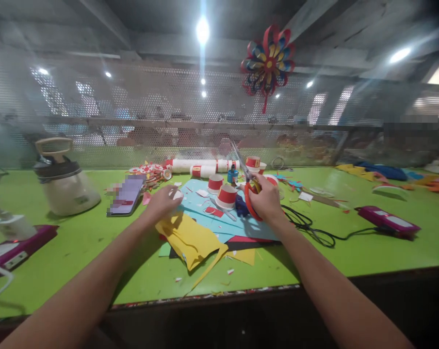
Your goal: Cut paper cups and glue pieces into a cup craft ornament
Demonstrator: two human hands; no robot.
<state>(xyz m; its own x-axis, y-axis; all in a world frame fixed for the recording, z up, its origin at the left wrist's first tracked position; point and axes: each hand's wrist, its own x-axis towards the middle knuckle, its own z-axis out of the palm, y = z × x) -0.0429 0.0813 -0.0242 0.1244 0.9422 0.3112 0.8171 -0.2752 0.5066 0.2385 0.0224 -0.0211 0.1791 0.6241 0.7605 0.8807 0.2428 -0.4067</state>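
My right hand is wrapped round the orange handles of a pair of scissors, whose blades point up and away. My left hand is closed at the left edge of the blue sheets, with a small white piece at its fingertips. Just below it lies a crumpled yellow sheet with a narrow strip. Red and white paper cups stand on the blue sheets between my hands, near a red scrap.
On the green table are a phone, a large jug, purple power strips, a black cable and white rolls. A colourful paper flower hangs above.
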